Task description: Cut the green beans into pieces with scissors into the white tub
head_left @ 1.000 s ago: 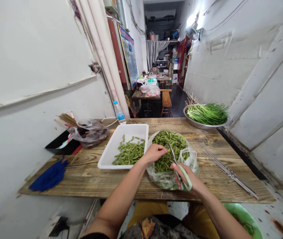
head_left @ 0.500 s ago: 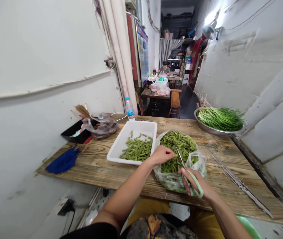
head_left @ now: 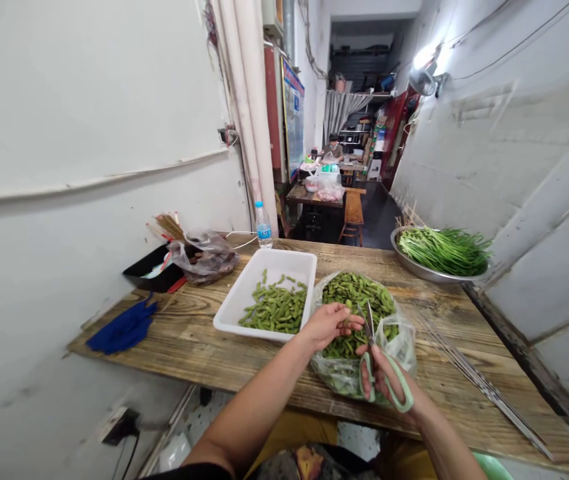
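green pod (head_left: 348,304): left hand (head_left: 330,325) | scissors (head_left: 371,329), blades parted: right hand (head_left: 380,368)

A short black sleeve (head_left: 192,472) with a plain edge shows beside a dark, mottled garment (head_left: 282,469) bearing an orange-tan patch (head_left: 308,461), above mustard-yellow trousers (head_left: 309,432).

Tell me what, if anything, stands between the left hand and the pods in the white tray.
The raised right rim of the white tray, with the plastic bag beside it, stands between the left hand and those pods; nothing else visible does.
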The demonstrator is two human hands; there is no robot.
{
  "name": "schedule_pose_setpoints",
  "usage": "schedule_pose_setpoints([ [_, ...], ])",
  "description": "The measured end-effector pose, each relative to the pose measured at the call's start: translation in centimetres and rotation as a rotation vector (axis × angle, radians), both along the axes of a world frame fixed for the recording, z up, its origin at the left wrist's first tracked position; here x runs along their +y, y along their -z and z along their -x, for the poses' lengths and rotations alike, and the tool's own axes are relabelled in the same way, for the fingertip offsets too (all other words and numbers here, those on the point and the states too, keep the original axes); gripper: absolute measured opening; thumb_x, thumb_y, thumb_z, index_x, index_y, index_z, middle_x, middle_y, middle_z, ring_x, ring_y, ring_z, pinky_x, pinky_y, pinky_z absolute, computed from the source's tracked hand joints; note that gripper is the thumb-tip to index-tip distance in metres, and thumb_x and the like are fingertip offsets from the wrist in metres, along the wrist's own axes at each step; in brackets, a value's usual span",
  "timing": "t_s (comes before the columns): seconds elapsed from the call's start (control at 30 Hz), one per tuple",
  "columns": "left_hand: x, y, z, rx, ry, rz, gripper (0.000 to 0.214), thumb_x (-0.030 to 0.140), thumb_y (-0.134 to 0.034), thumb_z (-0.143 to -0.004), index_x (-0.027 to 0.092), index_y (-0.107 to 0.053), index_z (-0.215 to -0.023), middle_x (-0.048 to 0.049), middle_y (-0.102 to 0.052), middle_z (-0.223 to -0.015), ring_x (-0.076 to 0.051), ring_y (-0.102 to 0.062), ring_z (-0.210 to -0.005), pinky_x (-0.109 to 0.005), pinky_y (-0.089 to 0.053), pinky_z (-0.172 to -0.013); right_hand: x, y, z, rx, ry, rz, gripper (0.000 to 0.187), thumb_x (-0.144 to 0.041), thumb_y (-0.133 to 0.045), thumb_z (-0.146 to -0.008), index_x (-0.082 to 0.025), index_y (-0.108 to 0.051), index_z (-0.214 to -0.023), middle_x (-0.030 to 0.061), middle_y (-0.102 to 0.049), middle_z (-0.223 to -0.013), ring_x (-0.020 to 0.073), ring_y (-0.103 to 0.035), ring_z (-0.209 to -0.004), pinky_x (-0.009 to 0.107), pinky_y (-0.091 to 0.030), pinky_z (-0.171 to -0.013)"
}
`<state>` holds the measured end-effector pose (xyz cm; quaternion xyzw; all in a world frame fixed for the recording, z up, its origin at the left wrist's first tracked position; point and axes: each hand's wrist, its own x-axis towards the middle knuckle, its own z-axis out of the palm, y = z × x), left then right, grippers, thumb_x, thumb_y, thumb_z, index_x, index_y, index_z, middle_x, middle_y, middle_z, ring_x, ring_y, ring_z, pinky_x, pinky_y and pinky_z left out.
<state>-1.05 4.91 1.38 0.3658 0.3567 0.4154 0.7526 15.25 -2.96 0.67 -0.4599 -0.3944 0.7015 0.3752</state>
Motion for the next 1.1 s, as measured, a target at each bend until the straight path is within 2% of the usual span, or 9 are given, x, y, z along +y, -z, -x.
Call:
schedule_pose_setpoints([
  [0.13,0.1,-0.1,-0.5,-0.045,-0.203,-0.026,0.032,0.028,-0.078,-0.063,0.015,-0.052,-0.077,0.0035,-0.057,-0.067,-0.004,-0.05,-0.055,-0.015,-0.034,-0.048,0.0,0.4,0.1,0.032,0.041,0.024,0.045,-0.063,-0.053,-0.078,-0.022,-0.05,-0.095,-0.0041,-0.052,-0.059,0.0133,-0.049,-0.047,0.028,-0.044,-0.046],
  [0.2,0.0,-0.2,-0.8,-0.095,-0.244,0.017,0.031,0.024,-0.078,-0.061,0.015,-0.051,-0.074,0.0058,-0.051,-0.06,-0.003,-0.047,-0.049,-0.015,-0.033,-0.046,-0.1,0.7,0.1,-0.018,0.04,-0.008,0.044,-0.062,-0.052,-0.079,-0.022,-0.05,-0.097,-0.004,-0.053,-0.06,0.0135,-0.05,-0.047,0.028,-0.043,-0.046],
  [0.37,-0.8,-0.7,-1.5,-0.052,-0.262,0.057,0.023,0.015,-0.072,-0.066,0.014,-0.05,-0.071,0.0021,-0.056,-0.058,-0.008,-0.057,-0.051,-0.018,-0.044,-0.049,-0.4,0.5,0.8,-0.134,0.025,-0.054,0.044,-0.062,-0.048,-0.08,-0.021,-0.051,-0.096,-0.0043,-0.054,-0.058,0.0135,-0.051,-0.044,0.027,-0.04,-0.043],
  [0.53,-1.6,-0.5,-1.9,-0.093,-0.257,0.077,0.015,0.01,-0.063,-0.071,0.014,-0.049,-0.074,-0.0033,-0.064,-0.064,-0.012,-0.066,-0.059,-0.02,-0.051,-0.057,-0.3,-0.4,1.3,-0.2,0.029,-0.075,0.046,-0.065,-0.05,-0.076,-0.021,-0.048,-0.087,-0.0055,-0.051,-0.055,0.0122,-0.049,-0.041,0.025,-0.038,-0.041],
  [0.63,-1.8,-0.3,-2.0,-0.059,-0.235,0.041,0.016,0.012,-0.064,-0.071,0.014,-0.049,-0.076,-0.0042,-0.065,-0.064,-0.013,-0.066,-0.057,-0.02,-0.051,-0.055,-0.2,-0.5,1.3,-0.193,0.043,-0.074,0.045,-0.065,-0.051,-0.076,-0.021,-0.046,-0.082,-0.006,-0.05,-0.054,0.0113,-0.047,-0.041,0.025,-0.038,-0.04],
  [0.83,-1.9,-0.4,-2.1,0.095,-0.299,-0.045,0.018,0.016,-0.067,-0.067,0.014,-0.051,-0.074,-0.0022,-0.065,-0.061,-0.011,-0.062,-0.051,-0.02,-0.048,-0.049,0.2,0.4,0.9,-0.206,0.043,-0.119,0.042,-0.064,-0.051,-0.077,-0.022,-0.046,-0.08,-0.0067,-0.049,-0.053,0.0103,-0.046,-0.038,0.023,-0.036,-0.036],
  [0.93,-2.0,-0.4,-2.1,0.136,-0.272,-0.071,0.019,0.019,-0.069,-0.065,0.015,-0.052,-0.072,-0.0019,-0.065,-0.06,-0.01,-0.059,-0.048,-0.019,-0.045,-0.047,0.2,0.5,0.7,-0.235,0.027,-0.146,0.043,-0.064,-0.051,-0.077,-0.021,-0.046,-0.079,-0.0068,-0.049,-0.053,0.0093,-0.046,-0.037,0.022,-0.036,-0.034],
  [1.1,-2.0,0.3,-2.2,0.19,-0.246,-0.112,0.017,0.021,-0.066,-0.065,0.015,-0.051,-0.072,-0.0019,-0.065,-0.06,-0.01,-0.058,-0.046,-0.019,-0.041,-0.044,0.1,0.9,0.9,-0.236,0.027,-0.091,0.046,-0.067,-0.05,-0.075,-0.021,-0.047,-0.082,-0.009,-0.046,-0.047,0.0086,-0.041,-0.029,0.022,-0.037,-0.028],
])
